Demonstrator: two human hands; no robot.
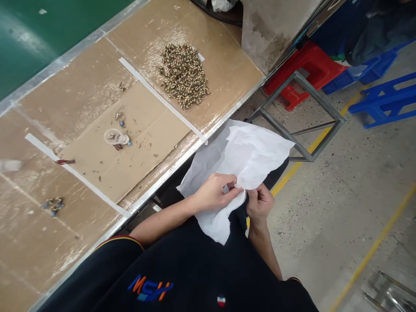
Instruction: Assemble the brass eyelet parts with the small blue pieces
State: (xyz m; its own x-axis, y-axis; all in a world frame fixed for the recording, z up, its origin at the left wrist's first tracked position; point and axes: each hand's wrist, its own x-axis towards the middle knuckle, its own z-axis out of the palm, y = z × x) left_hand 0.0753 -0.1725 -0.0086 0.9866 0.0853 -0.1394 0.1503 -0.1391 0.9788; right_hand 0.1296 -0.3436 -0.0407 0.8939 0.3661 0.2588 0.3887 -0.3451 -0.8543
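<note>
A thin, crumpled white cloth [256, 151] spreads over my lap beside the table edge, one corner hanging down toward my shirt. My left hand [216, 193] pinches a fold of it between thumb and fingers. Close by on the right, my right hand [260, 201] is closed on the cloth's near edge, its fingers curled in. The two hands almost meet at the gathered fold. Part of the right hand's grip is hidden.
On the cardboard-covered table [81, 195] lie a heap of small brass-coloured parts [183, 76], a clear plastic cup [113, 136], red-handled pliers [65, 161] and a few loose parts [54, 204]. A metal frame [299, 117], red stool [305, 69] and blue stool [383, 99] stand rightward.
</note>
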